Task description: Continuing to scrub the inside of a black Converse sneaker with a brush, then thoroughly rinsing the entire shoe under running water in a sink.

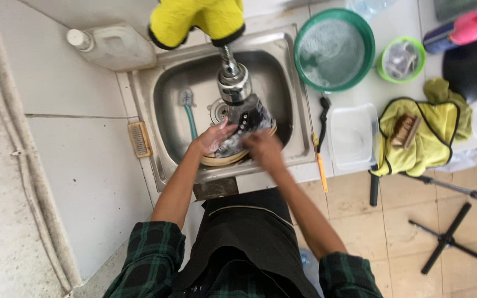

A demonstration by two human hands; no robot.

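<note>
Soapy and dark, one shoe [245, 122] lies in the steel sink [168, 83], its pale sole toward the near rim, right under the tap [234, 83]. Two hands work it. The left hand [212, 139] is curled around the shoe's left side, fingers wrapped on wet foam. The right hand [263, 148] presses against the sole's right end; it is blurred, so I cannot tell whether its fingers are spread or pinched.

One teal brush [187, 110] lies in the sink, left of the shoe, well apart from it. One yellow cloth [197, 19] is draped over the top of the tap.

The shoe fills the near half of the basin; the far half and the left side stay open around the drain.

On the counter to the right: one green basin [334, 48] with foamy water, one small green tub [401, 59], one clear box [352, 135], one second yellow rag [434, 132] with one wooden brush [406, 130] on it. One orange-handled tool [321, 165] lies along the sink's right edge. One white jug [111, 45] stands at the sink's far left corner, and one small scrubber [139, 139] sits on the left ledge.
</note>
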